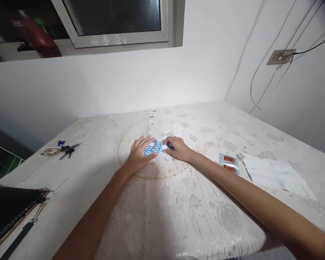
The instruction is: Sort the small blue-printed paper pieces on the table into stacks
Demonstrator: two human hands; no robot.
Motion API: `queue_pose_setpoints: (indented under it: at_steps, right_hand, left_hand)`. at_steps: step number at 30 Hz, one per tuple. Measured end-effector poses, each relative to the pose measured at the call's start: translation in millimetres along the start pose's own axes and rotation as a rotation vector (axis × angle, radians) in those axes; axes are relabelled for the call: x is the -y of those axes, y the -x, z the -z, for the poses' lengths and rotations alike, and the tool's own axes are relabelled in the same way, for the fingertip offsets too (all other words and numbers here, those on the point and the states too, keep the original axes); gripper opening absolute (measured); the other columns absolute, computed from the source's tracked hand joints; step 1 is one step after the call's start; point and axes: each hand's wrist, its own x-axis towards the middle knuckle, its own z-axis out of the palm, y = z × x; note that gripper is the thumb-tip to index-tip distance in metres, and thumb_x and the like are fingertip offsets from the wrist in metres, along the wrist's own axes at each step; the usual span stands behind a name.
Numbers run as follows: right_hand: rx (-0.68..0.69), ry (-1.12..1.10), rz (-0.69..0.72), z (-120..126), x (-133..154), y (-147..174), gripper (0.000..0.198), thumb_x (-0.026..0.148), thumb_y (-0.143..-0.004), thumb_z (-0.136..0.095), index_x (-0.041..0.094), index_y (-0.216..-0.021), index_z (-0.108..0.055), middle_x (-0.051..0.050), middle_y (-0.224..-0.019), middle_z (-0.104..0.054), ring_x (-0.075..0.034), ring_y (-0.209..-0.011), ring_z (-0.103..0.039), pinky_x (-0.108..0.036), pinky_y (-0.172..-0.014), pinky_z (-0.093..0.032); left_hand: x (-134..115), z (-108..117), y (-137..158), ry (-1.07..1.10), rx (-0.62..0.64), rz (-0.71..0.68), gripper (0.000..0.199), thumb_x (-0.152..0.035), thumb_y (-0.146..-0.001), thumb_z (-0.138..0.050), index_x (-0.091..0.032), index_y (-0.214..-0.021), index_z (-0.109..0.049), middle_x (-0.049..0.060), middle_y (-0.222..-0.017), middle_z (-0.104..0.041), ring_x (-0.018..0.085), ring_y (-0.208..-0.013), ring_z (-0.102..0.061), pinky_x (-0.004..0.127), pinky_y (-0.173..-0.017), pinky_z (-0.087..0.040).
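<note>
Several small white paper pieces with blue line patterns (157,146) lie together near the middle of the table. My left hand (141,150) rests at their left side, thumb at the near edge and fingers at the far edge, bracketing and steadying them. From the right, my right hand (178,148) is closed in a pinch on a small paper piece with dark blue marks (170,146). Its fingertips partly hide that piece. Just beyond the right hand lie a plain white paper piece (166,131) and another white piece (178,135).
On the left are keys (69,150), a small blue object (61,143) and a black bag (13,209). Two red-filled blister packs (229,164) and a white cloth (277,175) lie right. Behind the table (162,209) stands a wall with a socket (281,57).
</note>
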Motion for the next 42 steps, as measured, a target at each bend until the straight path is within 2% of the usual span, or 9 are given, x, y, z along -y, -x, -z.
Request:
queue_pose_setpoints:
  at_steps: [5, 9, 12, 16, 19, 27, 31, 34, 42]
  right_hand:
    - [-0.139, -0.157, -0.039, -1, -5, -3, 0.032, 0.013, -0.076, -0.04, 0.022, -0.107, -0.045, 0.001, -0.075, -0.053, -0.014, -0.066, -0.05, -0.026, -0.067, -0.039]
    - [-0.285, -0.367, -0.201, -2, -10, -8, 0.032, 0.018, -0.08, -0.034, 0.02, -0.11, -0.044, 0.001, -0.072, -0.051, -0.012, -0.061, -0.049, -0.025, -0.062, -0.041]
    - [-0.215, -0.49, -0.255, -1, -11, -10, 0.035, 0.025, -0.084, -0.031, 0.017, -0.117, -0.042, -0.001, -0.073, -0.057, -0.014, -0.068, -0.055, -0.028, -0.068, -0.043]
    - [-0.001, -0.287, -0.136, 2, -2, -6, 0.056, 0.045, -0.073, -0.057, 0.023, -0.123, -0.044, -0.008, -0.11, -0.057, -0.022, -0.102, -0.052, -0.038, -0.088, -0.036]
    - [0.075, -0.093, -0.028, 3, 6, -4, 0.054, 0.038, -0.066, -0.067, 0.025, -0.116, -0.051, -0.006, -0.112, -0.057, -0.024, -0.106, -0.049, -0.043, -0.093, -0.029]
    - [-0.166, -0.022, -0.127, 3, 0, -6, 0.026, 0.012, -0.077, -0.045, 0.018, -0.098, -0.059, -0.007, -0.09, -0.063, -0.019, -0.084, -0.057, -0.033, -0.076, -0.041]
    - [-0.323, -0.36, -0.349, 10, -3, -13, 0.028, 0.022, -0.082, -0.039, 0.018, -0.106, -0.053, -0.006, -0.085, -0.063, -0.018, -0.075, -0.059, -0.033, -0.071, -0.045]
    - [-0.268, -0.675, -0.444, 17, -4, -17, 0.035, 0.037, -0.085, -0.035, 0.017, -0.11, -0.051, -0.007, -0.089, -0.064, -0.017, -0.074, -0.061, -0.031, -0.066, -0.048]
    - [0.145, -0.117, -0.244, 29, 2, -7, 0.066, 0.056, -0.066, -0.061, 0.022, -0.122, -0.05, -0.01, -0.129, -0.047, -0.031, -0.119, -0.039, -0.046, -0.096, -0.03]
  left_hand:
    - [-5, -9, -4, 0.035, 0.04, 0.03, 0.056, -0.038, -0.075, -0.052, -0.025, -0.128, -0.038, 0.003, -0.114, -0.057, 0.022, -0.109, -0.048, 0.043, -0.103, -0.025]
    - [-9, -18, -10, 0.063, -0.013, -0.036, 0.042, -0.023, -0.077, -0.044, -0.023, -0.119, -0.047, 0.004, -0.112, -0.057, 0.02, -0.101, -0.051, 0.035, -0.09, -0.039]
    - [-11, -20, -12, 0.064, -0.059, -0.074, 0.041, -0.013, -0.074, -0.041, -0.021, -0.113, -0.052, 0.004, -0.108, -0.058, 0.019, -0.097, -0.05, 0.035, -0.088, -0.04]
    - [-11, -20, -13, 0.17, -0.122, -0.044, 0.041, -0.01, -0.07, -0.042, -0.021, -0.107, -0.054, 0.003, -0.094, -0.058, 0.016, -0.085, -0.052, 0.032, -0.082, -0.044]
    - [-8, -20, -15, 0.312, -0.186, 0.059, 0.035, -0.014, -0.069, -0.046, -0.02, -0.102, -0.056, 0.002, -0.088, -0.057, 0.015, -0.081, -0.055, 0.031, -0.078, -0.047]
    - [0, -18, -21, 0.738, -0.329, 0.252, 0.041, -0.029, -0.071, -0.051, -0.016, -0.109, -0.049, 0.01, -0.108, -0.057, 0.02, -0.101, -0.056, 0.036, -0.087, -0.045]
    - [-7, -13, -14, 0.543, -0.073, 0.178, 0.054, -0.033, -0.073, -0.052, -0.021, -0.124, -0.04, 0.009, -0.125, -0.049, 0.021, -0.117, -0.043, 0.038, -0.1, -0.034]
    - [-14, -12, -8, 0.275, 0.023, 0.12, 0.062, -0.042, -0.071, -0.057, -0.027, -0.128, -0.037, 0.005, -0.132, -0.042, 0.025, -0.122, -0.036, 0.041, -0.103, -0.027]
    - [-14, -19, -7, 0.017, 0.077, 0.014, 0.049, -0.041, -0.08, -0.046, -0.027, -0.126, -0.04, 0.002, -0.123, -0.049, 0.024, -0.117, -0.038, 0.041, -0.099, -0.028]
